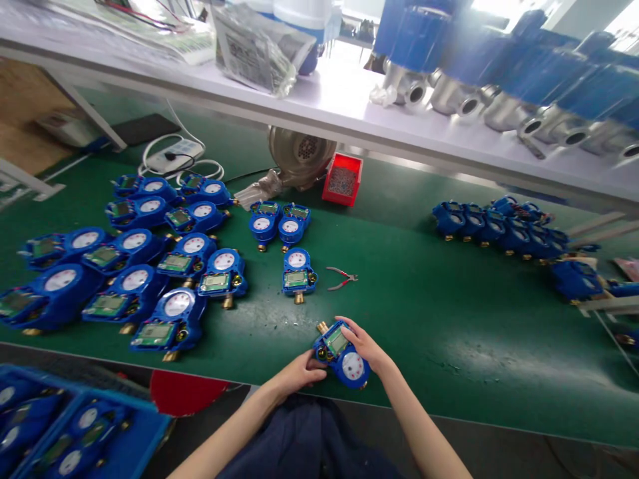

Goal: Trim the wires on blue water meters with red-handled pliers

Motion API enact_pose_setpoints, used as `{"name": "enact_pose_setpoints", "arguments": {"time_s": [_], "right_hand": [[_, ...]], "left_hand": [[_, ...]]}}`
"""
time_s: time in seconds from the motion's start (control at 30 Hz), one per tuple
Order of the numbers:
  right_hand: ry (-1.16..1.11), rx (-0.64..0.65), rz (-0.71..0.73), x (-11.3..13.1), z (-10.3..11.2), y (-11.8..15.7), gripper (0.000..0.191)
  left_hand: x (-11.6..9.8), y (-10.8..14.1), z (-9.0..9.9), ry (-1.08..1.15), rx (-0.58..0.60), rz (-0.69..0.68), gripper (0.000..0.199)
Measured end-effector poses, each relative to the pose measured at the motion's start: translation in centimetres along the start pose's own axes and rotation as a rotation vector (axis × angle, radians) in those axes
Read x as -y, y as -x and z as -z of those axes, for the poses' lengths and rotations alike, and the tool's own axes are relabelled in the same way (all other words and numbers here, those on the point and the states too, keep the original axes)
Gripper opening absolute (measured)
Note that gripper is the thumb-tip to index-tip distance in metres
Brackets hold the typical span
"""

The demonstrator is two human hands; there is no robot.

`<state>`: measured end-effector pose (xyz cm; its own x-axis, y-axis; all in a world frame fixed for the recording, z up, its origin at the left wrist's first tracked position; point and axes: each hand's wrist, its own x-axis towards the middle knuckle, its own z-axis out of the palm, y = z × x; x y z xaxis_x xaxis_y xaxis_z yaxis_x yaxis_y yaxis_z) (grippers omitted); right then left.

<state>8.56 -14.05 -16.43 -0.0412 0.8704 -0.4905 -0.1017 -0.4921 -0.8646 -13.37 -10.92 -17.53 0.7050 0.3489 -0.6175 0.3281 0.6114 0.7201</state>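
While both hands, left (299, 372) and right (367, 347), close on the blue meter (343, 356), I cannot see its underside; the crate (144, 439) is cut off.

Both hands (299, 374) (367, 346) hold blue meter (343, 355) w/ fingers

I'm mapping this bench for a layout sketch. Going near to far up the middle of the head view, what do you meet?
Blue meter held in both hands → lone blue meter → pair of blue meters → grey blower → white shelf.
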Motion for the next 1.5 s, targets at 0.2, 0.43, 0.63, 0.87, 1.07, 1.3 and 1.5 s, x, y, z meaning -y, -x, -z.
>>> {"name": "enact_pose_setpoints", "arguments": {"time_s": [0.2, 0.43, 0.63, 0.87, 1.07, 1.3, 1.5], "right_hand": [[-0.051, -0.08, -0.005, 0.0, 0.0, -0.1, 0.053], [-0.065, -0.095, -0.05, 0.7, -0.6, 0.0, 0.05], [-0.118, -0.079, -0.073, 0.8, -0.5, 0.2, 0.047], [-0.117, -0.073, -0.096, 1.1, -0.5, 0.1, 0.049], [-0.129, -0.077, -0.111, 0.5, -0.2, -0.5, 0.049], [-0.172, -0.085, -0.134, 0.8, -0.4, -0.5, 0.051], [-0.147, -0.088, -0.154, 1.0, -0.4, -0.7, 0.051]], "left_hand": [[-0.6, -0.2, 1.0, -0.036, -0.033, -0.005, 0.079], [-0.9, 3.7, 6.4, 0.031, -0.276, -0.011, 0.054], [-0.5, 6.1, 14.9, 0.374, -0.767, -0.177, 0.043], [-3.2, 4.8, 19.5, 0.794, -0.779, -0.344, 0.037], [-3.5, 2.9, 21.2, 0.932, -0.885, -0.294, 0.043], [-4.0, 3.8, 21.4, 1.002, -0.801, -0.315, 0.039], [-5.6, 3.2, 21.8, 0.996, -0.811, -0.316, 0.028]]}}
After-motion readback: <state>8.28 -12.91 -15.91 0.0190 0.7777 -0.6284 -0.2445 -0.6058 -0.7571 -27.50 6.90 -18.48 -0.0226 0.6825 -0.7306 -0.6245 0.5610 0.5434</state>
